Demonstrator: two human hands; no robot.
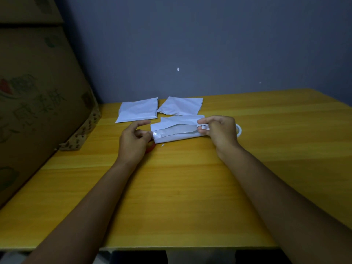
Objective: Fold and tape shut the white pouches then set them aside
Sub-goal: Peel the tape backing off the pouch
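Pinching tape strip (174,129) ends over folded pouch (177,137): left hand (134,141), right hand (219,131); box print illegible.

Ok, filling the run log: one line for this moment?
left hand pinches tape strip | right hand pinches other end | folded pouch being taped

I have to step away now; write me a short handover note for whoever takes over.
Left hand: pinches the left end of the tape strip on the folded pouch.
Right hand: pinches the strip's right end; the tape roll lies just behind that hand.
A red object shows under the left hand.
Two other pouches lie flat behind, near the wall; whether they are taped cannot be told.
Done: this pouch is folded, with tape stretched across it.
Left: press the tape down, free it from the roll, set the pouch aside.
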